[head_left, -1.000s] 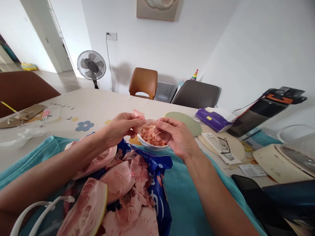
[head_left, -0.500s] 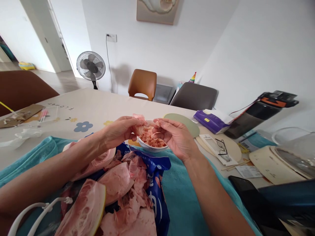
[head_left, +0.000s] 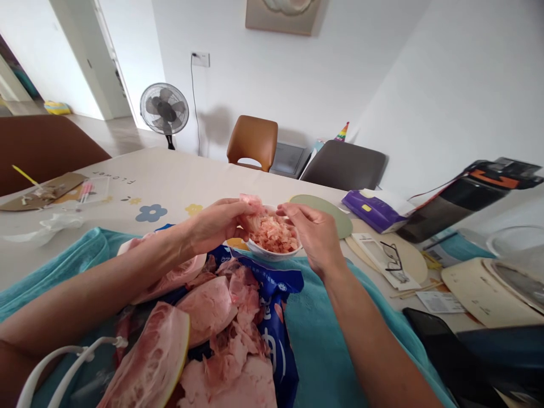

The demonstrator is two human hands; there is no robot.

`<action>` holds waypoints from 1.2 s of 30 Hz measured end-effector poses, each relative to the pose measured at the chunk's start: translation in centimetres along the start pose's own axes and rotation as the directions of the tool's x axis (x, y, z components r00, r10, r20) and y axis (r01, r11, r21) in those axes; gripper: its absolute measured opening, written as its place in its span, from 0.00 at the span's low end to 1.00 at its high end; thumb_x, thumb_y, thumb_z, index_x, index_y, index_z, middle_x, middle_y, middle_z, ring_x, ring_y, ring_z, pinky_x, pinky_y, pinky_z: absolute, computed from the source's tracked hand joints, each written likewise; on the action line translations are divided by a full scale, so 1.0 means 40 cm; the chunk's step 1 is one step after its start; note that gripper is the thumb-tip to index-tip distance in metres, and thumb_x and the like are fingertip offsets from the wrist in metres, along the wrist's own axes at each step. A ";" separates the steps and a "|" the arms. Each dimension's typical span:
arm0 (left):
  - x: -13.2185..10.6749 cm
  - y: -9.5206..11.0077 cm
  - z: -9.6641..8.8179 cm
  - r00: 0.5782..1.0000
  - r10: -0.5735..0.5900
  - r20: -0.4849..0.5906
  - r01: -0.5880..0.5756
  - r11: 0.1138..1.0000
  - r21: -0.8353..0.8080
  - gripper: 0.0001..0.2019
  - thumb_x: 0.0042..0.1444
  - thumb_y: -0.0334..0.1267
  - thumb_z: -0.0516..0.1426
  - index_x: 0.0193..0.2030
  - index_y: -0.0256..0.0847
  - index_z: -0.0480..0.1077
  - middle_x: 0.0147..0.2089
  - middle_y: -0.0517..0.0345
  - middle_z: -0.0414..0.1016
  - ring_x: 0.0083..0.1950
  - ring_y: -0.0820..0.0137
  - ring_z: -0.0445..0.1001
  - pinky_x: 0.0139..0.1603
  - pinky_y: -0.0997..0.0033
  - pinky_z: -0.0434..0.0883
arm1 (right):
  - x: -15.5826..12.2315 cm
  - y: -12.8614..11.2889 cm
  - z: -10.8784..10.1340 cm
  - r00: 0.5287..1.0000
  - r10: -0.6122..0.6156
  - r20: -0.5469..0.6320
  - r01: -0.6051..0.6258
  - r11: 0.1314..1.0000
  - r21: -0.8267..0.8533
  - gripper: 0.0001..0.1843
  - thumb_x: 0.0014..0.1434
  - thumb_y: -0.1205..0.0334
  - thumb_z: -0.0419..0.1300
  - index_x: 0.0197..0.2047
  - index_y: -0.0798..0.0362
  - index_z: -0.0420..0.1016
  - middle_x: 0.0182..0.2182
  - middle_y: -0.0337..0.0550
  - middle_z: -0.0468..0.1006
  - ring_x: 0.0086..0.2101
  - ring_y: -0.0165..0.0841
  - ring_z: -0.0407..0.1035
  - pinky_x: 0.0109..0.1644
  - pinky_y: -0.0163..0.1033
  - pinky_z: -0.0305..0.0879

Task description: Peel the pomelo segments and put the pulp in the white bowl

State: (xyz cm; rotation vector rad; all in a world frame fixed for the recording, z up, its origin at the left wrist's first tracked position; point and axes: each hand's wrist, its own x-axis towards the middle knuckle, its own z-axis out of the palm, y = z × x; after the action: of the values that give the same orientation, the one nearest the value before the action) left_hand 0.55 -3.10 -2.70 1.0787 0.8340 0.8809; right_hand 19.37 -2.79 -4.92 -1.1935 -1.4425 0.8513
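Note:
My left hand (head_left: pixel 216 224) is closed round a pink pomelo segment (head_left: pixel 250 207), held over the near-left rim of a small white bowl (head_left: pixel 272 252). The bowl is heaped with torn pink pomelo flesh (head_left: pixel 276 235). My right hand (head_left: pixel 312 232) hovers over the bowl's right side, fingers curled and pinching at the flesh beside the segment. Whether anything sits between those fingertips is hidden. Below my forearms lie thick pink pomelo peel pieces (head_left: pixel 204 314) on a blue printed plastic bag (head_left: pixel 276 317).
A teal towel (head_left: pixel 317 334) covers the near table. Right of the bowl lie a green round mat (head_left: pixel 329 212), eyeglasses (head_left: pixel 391 258) on a booklet, a purple tissue pack (head_left: pixel 369 207) and wooden boards (head_left: pixel 476 292). White headphones (head_left: pixel 63 362) show bottom left. Chairs and a fan stand beyond.
Both hands stay over the bowl and shift slightly right with the view. My right fingers have moved from under the segment to a pinch above the bowl's flesh.

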 end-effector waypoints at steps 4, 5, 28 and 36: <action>0.001 -0.009 -0.001 0.999 0.024 0.039 -0.024 1.000 0.015 0.05 0.55 0.36 0.57 0.33 0.36 0.72 0.27 0.58 0.71 0.29 0.75 0.68 0.30 0.76 0.65 | -0.020 -0.019 0.023 0.977 0.097 0.192 -0.137 0.968 0.212 0.15 0.51 0.49 0.66 0.34 0.52 0.82 0.32 0.42 0.81 0.35 0.34 0.73 0.44 0.41 0.69; 0.001 -0.010 0.000 0.999 0.025 0.043 -0.026 0.999 0.020 0.05 0.56 0.36 0.57 0.33 0.37 0.71 0.27 0.59 0.71 0.29 0.75 0.68 0.30 0.76 0.65 | -0.023 -0.021 0.027 0.968 0.112 0.226 -0.170 0.952 0.253 0.14 0.50 0.50 0.67 0.34 0.52 0.82 0.32 0.41 0.81 0.35 0.33 0.73 0.44 0.41 0.69; 0.010 -0.005 -0.023 0.999 0.033 -0.013 -0.033 0.999 0.007 0.07 0.57 0.39 0.59 0.35 0.36 0.70 0.26 0.60 0.68 0.27 0.77 0.65 0.26 0.80 0.64 | -0.011 -0.015 0.009 0.997 0.004 0.072 -0.002 1.000 -0.025 0.12 0.54 0.54 0.62 0.29 0.54 0.79 0.22 0.37 0.76 0.26 0.30 0.69 0.34 0.38 0.66; 0.011 0.005 -0.009 0.998 -0.016 0.061 0.017 1.000 -0.017 0.04 0.53 0.28 0.53 0.33 0.36 0.69 0.29 0.59 0.65 0.30 0.76 0.63 0.29 0.78 0.65 | 0.008 0.013 -0.001 1.000 -0.004 -0.029 -0.006 0.935 -0.354 0.11 0.52 0.54 0.62 0.25 0.53 0.73 0.20 0.35 0.71 0.24 0.29 0.63 0.29 0.36 0.56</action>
State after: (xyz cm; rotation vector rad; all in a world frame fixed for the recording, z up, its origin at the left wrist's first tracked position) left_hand 0.38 -2.52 -2.66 1.0768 0.7824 0.8365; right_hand 19.55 -2.33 -5.32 -1.4669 -1.6164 0.5839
